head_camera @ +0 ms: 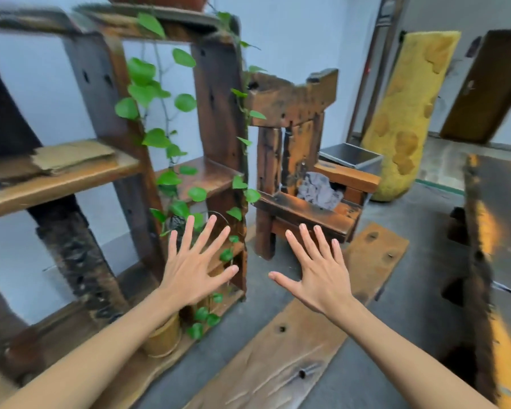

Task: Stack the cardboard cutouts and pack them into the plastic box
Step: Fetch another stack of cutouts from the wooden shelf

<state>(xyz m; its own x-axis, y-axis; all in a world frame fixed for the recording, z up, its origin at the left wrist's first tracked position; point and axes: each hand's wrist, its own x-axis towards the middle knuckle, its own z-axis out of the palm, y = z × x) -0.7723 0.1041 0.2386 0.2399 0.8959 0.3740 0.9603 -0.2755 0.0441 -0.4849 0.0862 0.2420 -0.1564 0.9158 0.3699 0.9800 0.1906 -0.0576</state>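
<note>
We saw the pot at twelve o'clock cut off by the top edge, and the cardboard at nine o'clock blurred, its pieces uncountable. The left forearm hid part of the shelf's base.

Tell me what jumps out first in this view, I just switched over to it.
Two bare hands, left hand and right hand, spread open with fingers splayed, fill the lower middle and hold nothing. Behind the left one a green trailing vine hangs down a dark wooden shelf unit, with flattened cardboard pieces lying on its left shelf. To the right, a rough wooden chair holds a grey cloth, and a long plank lies on the floor.
</note>
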